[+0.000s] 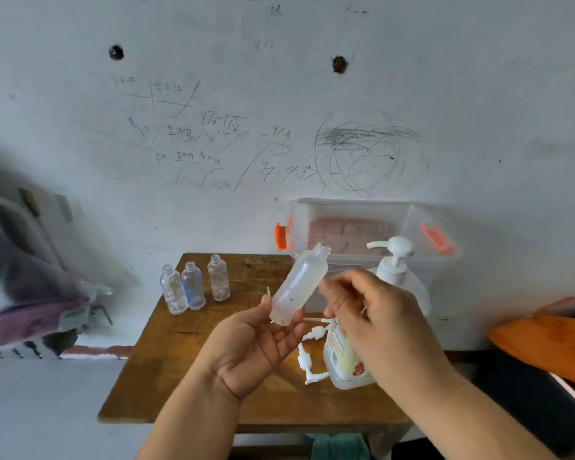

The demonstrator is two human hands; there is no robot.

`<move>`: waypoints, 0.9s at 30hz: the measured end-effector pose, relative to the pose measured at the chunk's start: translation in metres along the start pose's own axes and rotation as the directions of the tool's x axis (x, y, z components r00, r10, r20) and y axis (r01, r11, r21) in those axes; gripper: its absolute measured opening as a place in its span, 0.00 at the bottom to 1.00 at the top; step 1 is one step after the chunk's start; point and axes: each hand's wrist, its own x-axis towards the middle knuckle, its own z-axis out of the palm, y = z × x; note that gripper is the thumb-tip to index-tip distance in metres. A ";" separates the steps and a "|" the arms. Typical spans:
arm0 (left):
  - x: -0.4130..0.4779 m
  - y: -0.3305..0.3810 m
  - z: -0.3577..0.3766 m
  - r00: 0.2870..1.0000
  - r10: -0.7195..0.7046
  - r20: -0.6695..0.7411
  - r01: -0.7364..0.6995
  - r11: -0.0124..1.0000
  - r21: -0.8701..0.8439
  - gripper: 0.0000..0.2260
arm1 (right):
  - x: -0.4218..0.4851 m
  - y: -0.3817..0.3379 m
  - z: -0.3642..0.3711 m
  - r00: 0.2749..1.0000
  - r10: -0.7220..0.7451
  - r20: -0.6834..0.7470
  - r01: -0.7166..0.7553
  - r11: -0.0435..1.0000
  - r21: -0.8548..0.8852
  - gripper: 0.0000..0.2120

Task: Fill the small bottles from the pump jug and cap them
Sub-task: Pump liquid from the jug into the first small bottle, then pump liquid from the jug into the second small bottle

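Note:
My left hand (253,346) holds a small frosted bottle (297,287) by its base, tilted with its open uncapped neck pointing up and to the right. My right hand (365,313) hovers just right of the bottle with fingers curled; whether it holds anything I cannot tell. Behind my right hand stands the pump jug (395,270) with a white pump head and pale liquid inside. Three clear small bottles (193,287) stand uncapped at the table's far left. Small white pump caps (307,363) lie on the table beside the jug.
A small wooden table (166,360) stands against a scribbled white wall. A clear storage box (362,227) with orange latches sits at the back. An orange cloth (551,333) lies to the right, and a bag hangs at left (24,277).

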 end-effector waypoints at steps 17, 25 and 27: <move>-0.007 0.019 -0.094 0.934 0.263 -0.244 0.038 0.603 0.797 0.17 | 0.012 0.015 0.148 0.830 0.399 0.390 -0.439 0.899 0.015 0.31; -0.005 0.033 -0.114 0.832 0.494 -0.252 0.058 0.375 0.925 0.21 | 0.053 0.026 0.191 0.857 0.398 0.327 -0.402 0.914 -0.059 0.31; -0.005 0.038 -0.122 0.817 0.509 -0.273 0.070 0.382 0.921 0.19 | 0.072 0.032 0.202 0.862 0.415 0.292 -0.420 0.906 -0.048 0.29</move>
